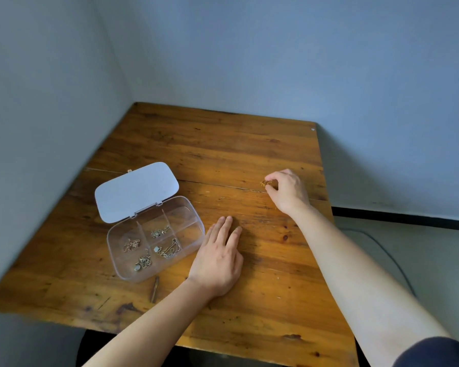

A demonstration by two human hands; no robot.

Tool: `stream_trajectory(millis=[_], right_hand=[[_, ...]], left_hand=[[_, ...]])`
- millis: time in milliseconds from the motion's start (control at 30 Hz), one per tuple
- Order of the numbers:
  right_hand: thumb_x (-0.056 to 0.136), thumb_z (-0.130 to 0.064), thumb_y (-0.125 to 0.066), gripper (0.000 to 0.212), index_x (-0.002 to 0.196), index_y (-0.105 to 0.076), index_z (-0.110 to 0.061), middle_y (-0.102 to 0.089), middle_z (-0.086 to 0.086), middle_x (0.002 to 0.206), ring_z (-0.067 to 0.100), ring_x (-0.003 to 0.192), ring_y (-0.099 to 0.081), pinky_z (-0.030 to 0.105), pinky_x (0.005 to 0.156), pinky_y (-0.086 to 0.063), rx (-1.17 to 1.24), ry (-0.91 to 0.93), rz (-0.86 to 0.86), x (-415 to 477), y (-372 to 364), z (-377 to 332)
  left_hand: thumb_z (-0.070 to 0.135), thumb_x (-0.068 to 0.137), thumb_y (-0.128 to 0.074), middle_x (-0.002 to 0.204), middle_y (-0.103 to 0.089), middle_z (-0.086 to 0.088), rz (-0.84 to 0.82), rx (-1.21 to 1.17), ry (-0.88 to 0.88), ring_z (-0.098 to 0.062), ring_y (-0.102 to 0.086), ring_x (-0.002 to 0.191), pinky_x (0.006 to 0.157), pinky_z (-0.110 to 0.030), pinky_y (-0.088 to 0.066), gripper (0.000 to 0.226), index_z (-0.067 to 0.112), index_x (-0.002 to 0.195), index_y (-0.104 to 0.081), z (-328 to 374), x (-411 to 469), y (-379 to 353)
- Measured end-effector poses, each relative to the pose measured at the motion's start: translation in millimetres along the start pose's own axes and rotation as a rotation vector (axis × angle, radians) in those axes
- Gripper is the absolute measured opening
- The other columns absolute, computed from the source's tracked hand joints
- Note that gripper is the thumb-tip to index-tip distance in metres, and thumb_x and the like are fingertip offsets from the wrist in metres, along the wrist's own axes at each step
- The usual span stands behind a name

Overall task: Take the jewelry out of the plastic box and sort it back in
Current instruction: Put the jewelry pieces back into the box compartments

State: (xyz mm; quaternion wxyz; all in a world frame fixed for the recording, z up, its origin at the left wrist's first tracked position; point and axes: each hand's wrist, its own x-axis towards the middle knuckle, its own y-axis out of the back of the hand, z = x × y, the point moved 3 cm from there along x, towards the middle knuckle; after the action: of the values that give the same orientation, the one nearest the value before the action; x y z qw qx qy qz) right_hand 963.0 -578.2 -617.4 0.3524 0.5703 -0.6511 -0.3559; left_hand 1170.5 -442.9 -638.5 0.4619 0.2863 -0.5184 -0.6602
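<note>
A clear plastic box (196, 223) with several compartments lies open on the left of the wooden table (223, 144), its white lid (137, 193) tipped back. Small gold and silver chains (167, 250) sit in several compartments; the two at the far right look bare. My left hand (219, 258) rests flat on the table just right of the box, fingers together, holding nothing. My right hand (286, 190) is over the table's right side, its fingertips pinched on a small gold piece of jewelry (266, 183).
Blue-grey walls close in behind and to the left of the table. A dark groove or sliver (154, 289) marks the wood in front of the box. A cable (382, 247) runs across the floor to the right, past the table's edge.
</note>
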Motion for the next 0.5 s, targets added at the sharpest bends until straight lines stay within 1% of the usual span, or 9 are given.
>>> stream_trajectory(millis=[67,133,200,267,300,333,400,433,500], right_hand=[[0.096,-0.025,-0.067,0.024,0.119,-0.07,-0.026,-0.059,0.004,0.131,0.027,0.12,-0.057,0.029,0.083,-0.04,0.037,-0.038,0.01,-8,8,-3],[0.096,-0.028,-0.065,0.025,0.121,-0.068,-0.028,-0.058,0.004,0.134,0.026,0.122,-0.057,0.032,0.085,-0.042,0.072,-0.062,0.004,-16,13,-7],[0.096,-0.028,-0.064,0.026,0.122,-0.068,-0.028,-0.058,0.002,0.133,0.023,0.119,-0.059,0.033,0.088,-0.047,0.135,-0.065,-0.014,-27,16,-16],[0.097,-0.029,-0.064,0.025,0.122,-0.067,-0.028,-0.06,-0.001,0.13,0.018,0.114,-0.061,0.032,0.087,-0.049,0.2,-0.061,-0.041,-40,14,-27],[0.097,-0.03,-0.063,0.025,0.122,-0.068,-0.029,-0.061,-0.002,0.13,0.017,0.114,-0.061,0.033,0.089,-0.049,0.218,-0.055,-0.06,-47,12,-34],[0.098,-0.033,-0.062,0.024,0.121,-0.068,-0.029,-0.062,-0.004,0.129,0.017,0.114,-0.06,0.034,0.091,-0.049,0.229,-0.048,-0.084,-54,8,-42],[0.099,-0.037,-0.06,0.024,0.12,-0.069,-0.031,-0.063,-0.006,0.128,0.016,0.115,-0.059,0.031,0.09,-0.045,0.25,-0.033,-0.138,-68,-1,-61],[0.099,-0.039,-0.058,0.026,0.121,-0.069,-0.031,-0.064,-0.006,0.128,0.016,0.113,-0.06,0.03,0.087,-0.043,0.265,-0.025,-0.167,-75,-6,-72],[0.1,-0.045,-0.053,0.033,0.126,-0.066,-0.029,-0.065,-0.006,0.129,0.017,0.108,-0.065,0.029,0.086,-0.046,0.303,-0.014,-0.229,-88,-19,-94]], left_hand=[[0.029,0.098,-0.035,0.162,-0.025,-0.01,-0.006,-0.061,-0.019,-0.026,-0.013,0.151,0.122,-0.034,-0.001,0.05,0.015,0.146,-0.042,1,0,5],[0.016,0.095,-0.047,0.152,-0.044,-0.007,-0.006,-0.261,-0.027,-0.023,-0.032,0.145,0.122,-0.037,-0.02,0.037,0.016,0.13,-0.06,1,-1,15],[0.01,0.089,-0.055,0.126,-0.068,0.002,0.075,-0.468,0.032,-0.014,-0.06,0.118,0.101,-0.035,-0.046,0.028,0.02,0.109,-0.072,-3,-6,36],[0.014,0.085,-0.056,0.096,-0.075,0.01,0.192,-0.564,0.121,-0.005,-0.067,0.086,0.077,-0.03,-0.054,0.024,0.027,0.095,-0.074,-15,-14,62],[0.017,0.085,-0.056,0.089,-0.074,0.012,0.247,-0.598,0.156,-0.005,-0.066,0.079,0.071,-0.028,-0.054,0.022,0.029,0.092,-0.074,-23,-19,75],[0.019,0.085,-0.057,0.087,-0.073,0.013,0.299,-0.623,0.184,-0.005,-0.066,0.078,0.068,-0.026,-0.054,0.02,0.03,0.09,-0.073,-33,-23,88],[0.022,0.087,-0.059,0.098,-0.07,0.013,0.384,-0.59,0.239,-0.007,-0.065,0.087,0.073,-0.027,-0.054,0.017,0.028,0.096,-0.072,-60,-29,111],[0.022,0.088,-0.059,0.107,-0.067,0.009,0.409,-0.544,0.302,-0.01,-0.064,0.094,0.078,-0.031,-0.054,0.02,0.026,0.104,-0.07,-78,-29,119],[0.021,0.089,-0.06,0.13,-0.056,-0.004,0.437,-0.456,0.541,-0.025,-0.055,0.116,0.097,-0.043,-0.049,0.035,0.022,0.124,-0.06,-120,-29,126]])
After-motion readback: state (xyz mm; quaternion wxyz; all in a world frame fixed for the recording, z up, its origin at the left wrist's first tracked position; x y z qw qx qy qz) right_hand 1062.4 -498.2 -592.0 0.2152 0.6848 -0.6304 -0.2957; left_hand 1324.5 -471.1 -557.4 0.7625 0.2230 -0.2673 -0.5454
